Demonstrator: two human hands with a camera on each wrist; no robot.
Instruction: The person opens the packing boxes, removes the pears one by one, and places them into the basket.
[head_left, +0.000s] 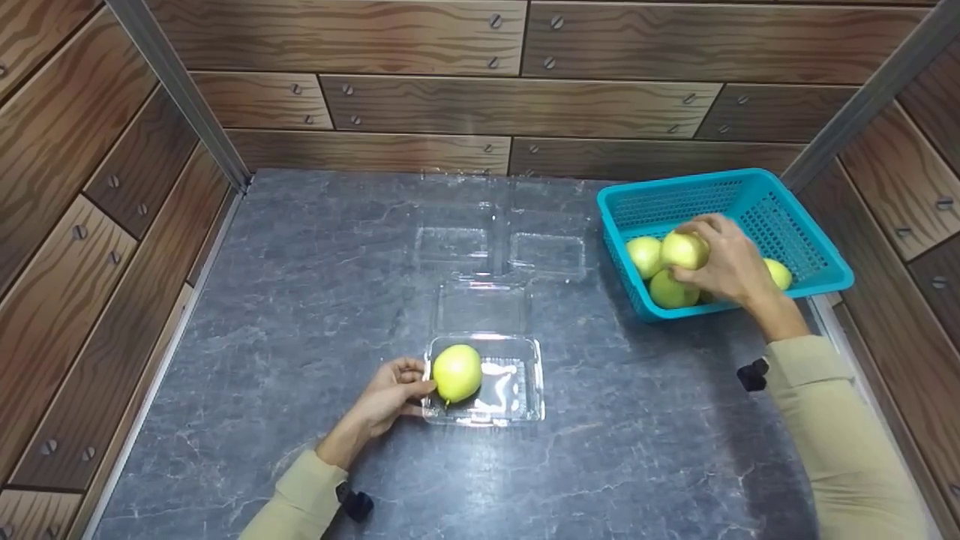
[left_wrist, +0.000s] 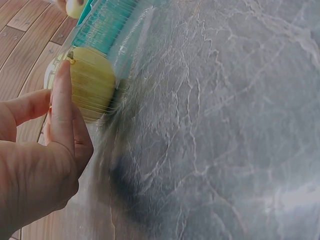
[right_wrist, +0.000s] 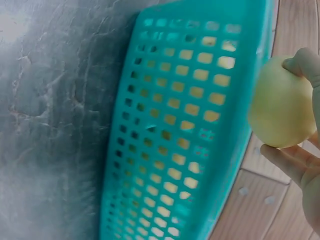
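A clear plastic clamshell container (head_left: pixel 538 379) lies with its lid raised back on the table, a yellow-green pear (head_left: pixel 457 369) in its left half, stem toward the near side. My left hand (head_left: pixel 384 397) pinches the container's left rim between thumb and fingers; the left wrist view shows the pear (left_wrist: pixel 92 85) through the clear wall. Over the teal basket (head_left: pixel 814 225), my right hand (head_left: pixel 724 259) grips another pear (head_left: pixel 684 250) between thumb and fingertips. In the right wrist view this pear (right_wrist: pixel 281 102) is above the basket rim. Several more pears (head_left: pixel 673 291) lie inside the basket.
Further clear plastic containers (head_left: pixel 547 255) stand open behind the one at my left hand, toward the back wall. The basket is at the back right, close to the right wall. Wood-patterned panels (head_left: pixel 420 37) enclose the grey marbled table (head_left: pixel 315 285) on three sides.
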